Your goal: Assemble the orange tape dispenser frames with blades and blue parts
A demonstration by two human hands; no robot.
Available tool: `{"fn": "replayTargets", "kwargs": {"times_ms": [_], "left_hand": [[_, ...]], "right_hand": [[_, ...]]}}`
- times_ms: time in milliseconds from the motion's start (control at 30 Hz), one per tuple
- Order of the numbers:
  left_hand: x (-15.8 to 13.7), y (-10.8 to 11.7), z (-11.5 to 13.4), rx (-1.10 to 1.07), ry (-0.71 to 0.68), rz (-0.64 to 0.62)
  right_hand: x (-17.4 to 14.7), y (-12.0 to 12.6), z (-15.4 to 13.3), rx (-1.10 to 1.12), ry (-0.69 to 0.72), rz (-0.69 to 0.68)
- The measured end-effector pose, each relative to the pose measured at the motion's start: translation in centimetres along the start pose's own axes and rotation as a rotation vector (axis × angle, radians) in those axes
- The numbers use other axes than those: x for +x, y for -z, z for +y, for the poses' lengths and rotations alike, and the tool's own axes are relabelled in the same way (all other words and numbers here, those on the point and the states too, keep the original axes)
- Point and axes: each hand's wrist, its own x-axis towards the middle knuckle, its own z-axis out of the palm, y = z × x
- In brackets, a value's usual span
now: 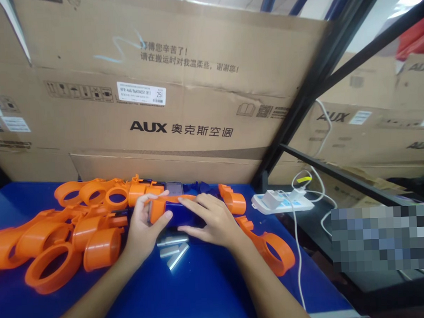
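Between my hands is a plastic part, orange at its left end and along the top, with a dark blue body. My left hand grips its orange end, thumb in front and fingers behind. On the right, my right hand holds the dark blue body, fingers over the top and thumb low on the front. Several small silvery metal pieces lie on the blue table just below the part. The far side of the part is hidden.
Orange ring-shaped plastic parts crowd the table's left side. Another orange ring part and a smaller orange piece lie to the right. A white power strip with cables sits at the right edge. Large cardboard boxes stand behind.
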Motion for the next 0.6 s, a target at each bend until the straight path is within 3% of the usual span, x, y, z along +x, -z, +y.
{"fn": "replayTargets", "kwargs": {"times_ms": [600], "left_hand": [[-0.11, 0.15, -0.37, -0.068, 0.028, 0.029]], "right_hand": [[-0.04, 0.11, -0.29, 0.056, -0.033, 0.058]]}}
